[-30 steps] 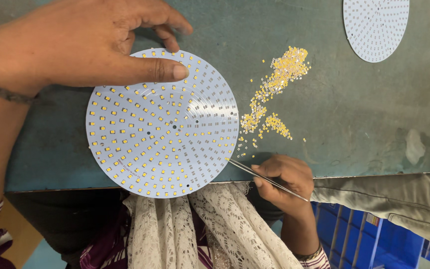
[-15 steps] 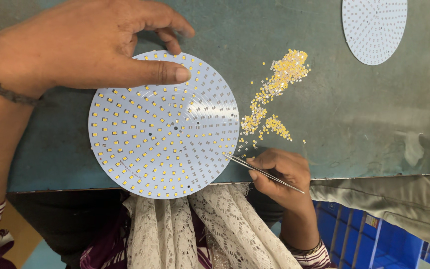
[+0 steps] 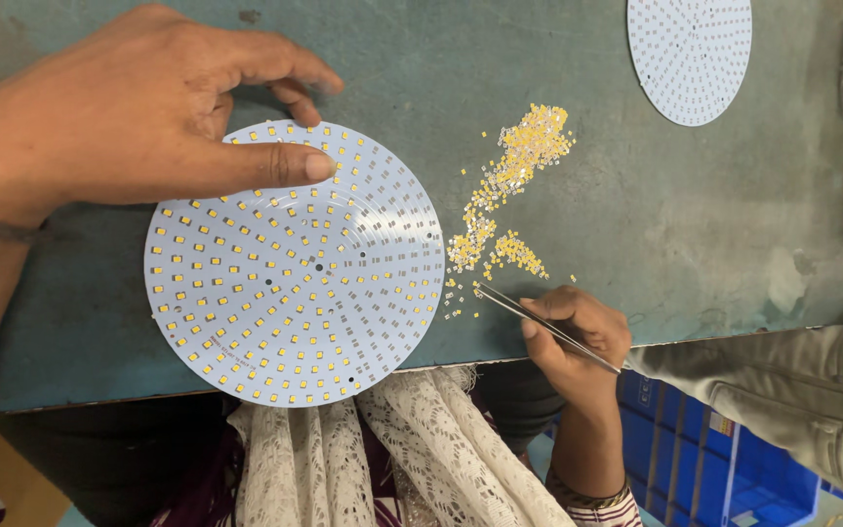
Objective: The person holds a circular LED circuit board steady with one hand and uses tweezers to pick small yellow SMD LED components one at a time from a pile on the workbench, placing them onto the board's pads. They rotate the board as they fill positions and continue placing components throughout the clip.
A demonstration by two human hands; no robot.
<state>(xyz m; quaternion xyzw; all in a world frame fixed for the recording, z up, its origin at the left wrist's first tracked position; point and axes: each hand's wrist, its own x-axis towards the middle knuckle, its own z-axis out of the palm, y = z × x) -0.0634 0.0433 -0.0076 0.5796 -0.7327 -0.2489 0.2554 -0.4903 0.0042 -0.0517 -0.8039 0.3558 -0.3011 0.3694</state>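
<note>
Pressing round LED board (image 3: 295,268) under spread left hand (image 3: 139,107), right hand (image 3: 573,337) pinching tweezers (image 3: 539,322) beside it.

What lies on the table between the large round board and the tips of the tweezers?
In the head view, a few loose yellow chips lie scattered between the large round board and the tweezers, held by the right hand.

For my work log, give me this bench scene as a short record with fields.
Left hand: left hand rests on the upper edge of the round board, thumb pressing it down
Right hand: right hand grips tweezers, tips pointing at the loose chips
Board: white disc, mostly filled with small yellow chips, on the green table
Loose parts: pile of yellow chips right of the board
Also: second round board, top right
</note>
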